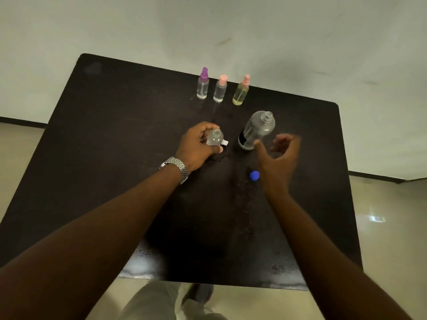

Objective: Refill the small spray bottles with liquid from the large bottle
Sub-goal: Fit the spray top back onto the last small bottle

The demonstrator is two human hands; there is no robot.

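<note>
Fingers of the left hand (196, 146) curl round a small uncapped bottle (215, 137), standing it on the dark table (115, 135). Its contents look clear. The right hand (278, 158), blurred, hovers loose-fingered and empty just beside the open large bottle (257, 130), whose fill level cannot be told. A blue cap (254, 176) lies near that wrist. Farther back stand three capped spray bottles (220, 90); the rightmost holds yellowish liquid.

A plain, sparsely furnished indoor room, its use not clear. A dark table (115, 158) with a worn, scuffed top stands against a bare pale wall (231, 24). A black baseboard (20, 122) runs along the wall's foot, and the glossy beige floor (388, 250) reflects a light.
</note>
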